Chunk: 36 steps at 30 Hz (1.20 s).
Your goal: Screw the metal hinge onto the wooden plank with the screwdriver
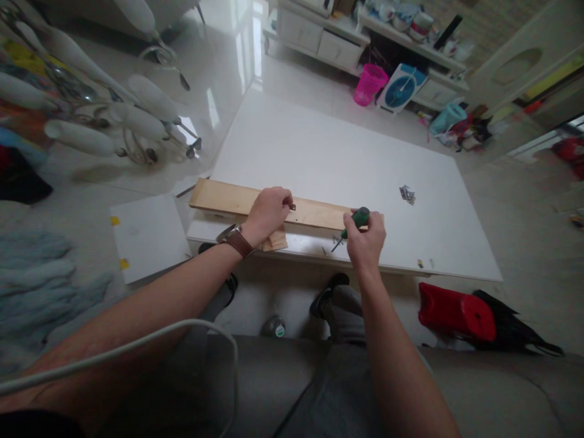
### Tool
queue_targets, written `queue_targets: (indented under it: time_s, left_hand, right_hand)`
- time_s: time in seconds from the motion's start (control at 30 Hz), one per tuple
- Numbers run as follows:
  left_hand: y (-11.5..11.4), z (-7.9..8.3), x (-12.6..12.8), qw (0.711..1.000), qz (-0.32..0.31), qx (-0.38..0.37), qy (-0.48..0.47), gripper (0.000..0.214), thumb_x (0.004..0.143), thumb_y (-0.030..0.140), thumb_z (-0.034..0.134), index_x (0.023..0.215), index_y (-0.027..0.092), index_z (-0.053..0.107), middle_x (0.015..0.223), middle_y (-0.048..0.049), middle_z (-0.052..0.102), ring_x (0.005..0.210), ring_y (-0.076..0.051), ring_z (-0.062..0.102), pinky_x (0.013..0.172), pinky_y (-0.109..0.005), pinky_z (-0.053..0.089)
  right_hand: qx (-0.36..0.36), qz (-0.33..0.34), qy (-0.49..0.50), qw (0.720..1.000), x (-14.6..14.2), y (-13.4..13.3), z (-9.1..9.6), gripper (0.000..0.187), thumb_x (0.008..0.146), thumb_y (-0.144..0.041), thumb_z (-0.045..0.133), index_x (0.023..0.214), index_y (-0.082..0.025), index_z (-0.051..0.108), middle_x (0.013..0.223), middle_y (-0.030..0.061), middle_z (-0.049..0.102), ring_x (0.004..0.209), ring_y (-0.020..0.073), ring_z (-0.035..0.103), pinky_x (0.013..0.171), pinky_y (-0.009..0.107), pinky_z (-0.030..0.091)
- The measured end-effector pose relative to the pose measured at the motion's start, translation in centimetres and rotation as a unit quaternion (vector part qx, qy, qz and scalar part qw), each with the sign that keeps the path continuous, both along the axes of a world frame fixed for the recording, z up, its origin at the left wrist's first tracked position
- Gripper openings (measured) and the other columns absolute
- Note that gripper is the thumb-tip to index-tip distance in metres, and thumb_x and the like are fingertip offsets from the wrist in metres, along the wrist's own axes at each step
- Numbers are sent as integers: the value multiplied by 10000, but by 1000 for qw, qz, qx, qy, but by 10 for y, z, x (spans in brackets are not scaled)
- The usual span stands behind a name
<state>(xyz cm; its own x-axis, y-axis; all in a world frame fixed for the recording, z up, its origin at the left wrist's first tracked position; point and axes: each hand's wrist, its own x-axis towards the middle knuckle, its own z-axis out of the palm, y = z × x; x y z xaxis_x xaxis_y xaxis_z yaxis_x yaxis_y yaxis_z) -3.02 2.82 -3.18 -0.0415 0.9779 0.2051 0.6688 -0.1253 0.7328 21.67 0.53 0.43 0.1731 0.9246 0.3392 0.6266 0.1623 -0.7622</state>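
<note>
A long light wooden plank (228, 199) lies across the near part of a white table (319, 152). My left hand (267, 212), with a brown watch strap at the wrist, rests on the plank and pinches a small dark metal bracket (292, 207) against the wood. My right hand (367, 238) is closed round a green-handled screwdriver (356, 220), its tip pointing down-left at the table's near edge. A smaller piece of wood (275, 242) lies under the plank by my left wrist.
A small pile of metal screws (407, 194) lies on the table to the right. A red plastic object (456, 311) sits on the floor at right. A white board (148, 234) lies on the floor at left. A pink basket (369, 84) and a fan (401, 88) stand behind.
</note>
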Motion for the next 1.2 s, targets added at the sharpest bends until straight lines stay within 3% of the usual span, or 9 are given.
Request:
queue_targets:
  time_s: [0.23, 0.37, 0.47, 0.57, 0.67, 0.83, 1.07, 1.2]
  left_hand:
    - [-1, -10, -1, 998, -27, -2, 58, 235, 836, 21, 603, 749, 199, 730, 834, -72, 719, 804, -206, 615, 834, -352, 522]
    - [-2, -14, 1, 998, -33, -4, 60, 232, 831, 18, 605, 763, 202, 729, 847, -70, 708, 827, -211, 606, 854, -354, 516]
    - [-2, -15, 1, 996, -44, -5, 72, 214, 824, 28, 616, 759, 202, 722, 853, -75, 700, 846, -222, 605, 869, -367, 520]
    - [-3, -16, 1, 994, -57, -5, 89, 203, 829, 35, 620, 766, 202, 716, 855, -81, 691, 872, -232, 609, 876, -372, 525]
    - [-3, -14, 1, 994, -65, -13, 83, 206, 820, 21, 624, 778, 201, 715, 860, -85, 684, 896, -240, 615, 897, -379, 526]
    - [-3, -10, 2, 994, -74, -33, 76, 221, 824, -1, 605, 814, 188, 721, 889, -92, 682, 905, -244, 612, 892, -387, 524]
    - [0, -14, 3, 996, -70, -38, 44, 303, 813, -68, 565, 849, 176, 741, 925, -97, 686, 938, -239, 629, 927, -384, 524]
    - [1, -14, 0, 994, -73, -43, 66, 329, 840, -62, 535, 920, 153, 771, 971, -115, 704, 954, -232, 651, 936, -387, 527]
  right_hand:
    - [-2, -9, 20, 1000, 2, 2, -1, 273, 852, -494, 678, 850, -222, 656, 892, 37, 658, 897, 211, 628, 839, 382, 544]
    - [-90, -9, 123, 988, 7, 0, 0, 242, 779, -462, 685, 816, -250, 575, 688, -36, 582, 584, 154, 560, 561, 309, 475]
    - [-194, -8, 226, 955, 12, -14, -9, 192, 701, -387, 685, 774, -258, 563, 492, -97, 468, 404, 108, 400, 405, 253, 302]
    - [-333, -26, 284, 899, 13, -39, -34, 239, 619, -358, 738, 713, -259, 543, 397, -123, 410, 333, 79, 309, 355, 226, 193]
    - [-405, -39, 303, 862, 9, -63, -67, 331, 542, -411, 816, 722, -226, 609, 490, -73, 572, 312, 84, 359, 319, 229, 203]
    - [-389, -114, 322, 856, -3, -75, -101, 423, 533, -485, 858, 731, -201, 615, 605, -37, 676, 339, 41, 347, 324, 216, 220]
    - [-362, -151, 345, 853, -20, -71, -110, 574, 507, -587, 930, 794, -192, 628, 753, -4, 770, 388, 26, 368, 339, 210, 280]
    - [-352, -168, 357, 849, -28, -68, -116, 558, 531, -539, 957, 778, -211, 579, 698, -47, 733, 383, 23, 375, 343, 191, 268]
